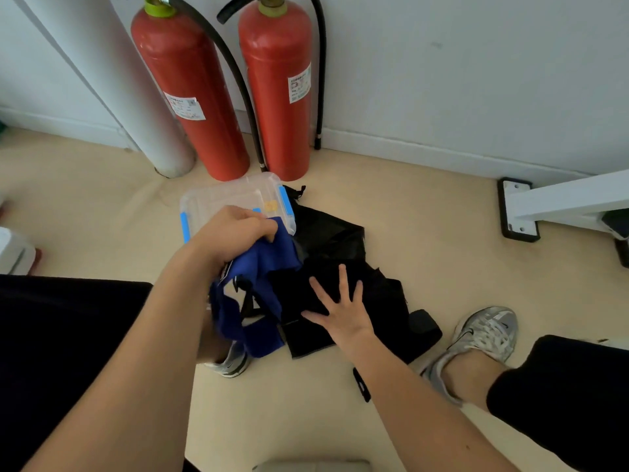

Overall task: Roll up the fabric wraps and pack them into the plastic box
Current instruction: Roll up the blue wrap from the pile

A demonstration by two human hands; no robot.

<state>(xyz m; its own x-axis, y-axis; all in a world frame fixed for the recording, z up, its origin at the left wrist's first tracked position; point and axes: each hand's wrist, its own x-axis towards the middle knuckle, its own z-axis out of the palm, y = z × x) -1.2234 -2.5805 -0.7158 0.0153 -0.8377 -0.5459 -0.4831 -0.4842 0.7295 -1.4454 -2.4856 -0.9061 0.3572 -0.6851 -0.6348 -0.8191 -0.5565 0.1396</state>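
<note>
A clear plastic box with blue latches stands on the beige floor, its lid on. In front of it my left hand grips a bunched blue fabric wrap and holds it above the floor. To the right lies a heap of black fabric wraps. My right hand presses flat on the black fabric, fingers spread. A small black rolled piece sits at the heap's right edge.
Two red fire extinguishers and a white pipe stand against the wall behind the box. A white furniture leg with a black foot is at right. My grey shoes and dark-clad knees flank the heap.
</note>
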